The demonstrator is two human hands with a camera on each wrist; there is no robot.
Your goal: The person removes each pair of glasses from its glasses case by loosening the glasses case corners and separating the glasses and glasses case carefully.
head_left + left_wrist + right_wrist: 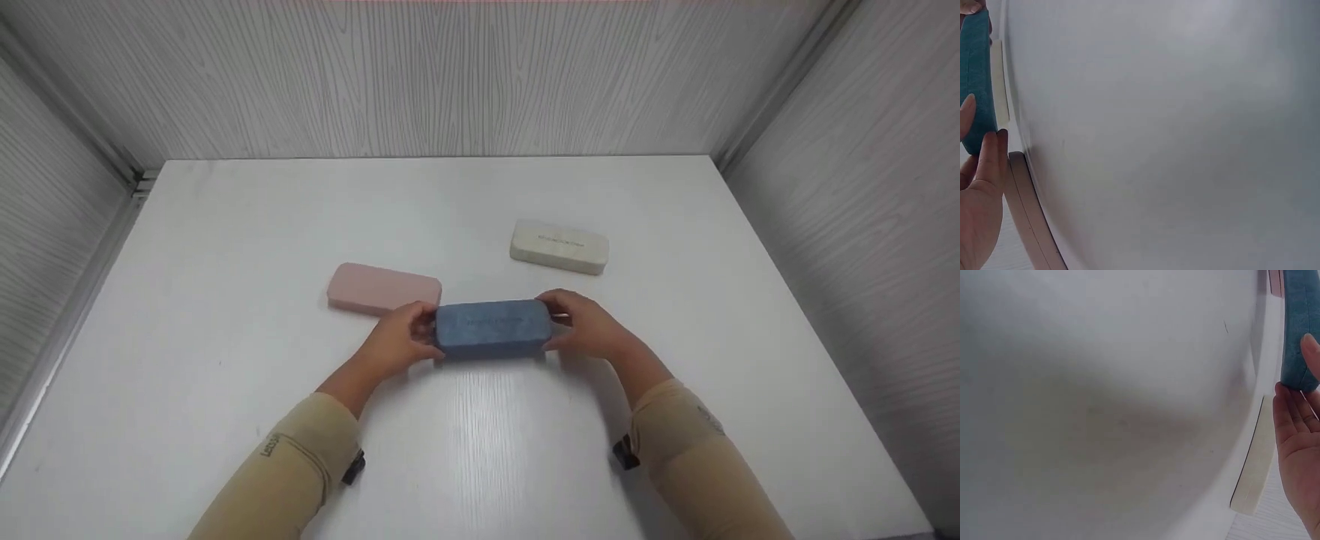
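Observation:
Between my two hands is a blue rectangular case (493,327) with faint lettering on its top, looking like a glasses case. My left hand (395,337) grips its left end, thumb at the near side and fingers at the far side. At the opposite end my right hand (589,324) holds it the same way. Both wrist views show thumb and fingertips on the blue case (976,73). Just behind my left hand lies a pink case (382,288), its right end close to the blue one. A cream case (559,247) with lettering lies farther back, beyond my right hand.
All of this is on a white table (480,450). Wood-grain panels rise behind it (450,75) and along the left and right sides. Beige sleeves cover both forearms, and a small dark device shows at each wrist.

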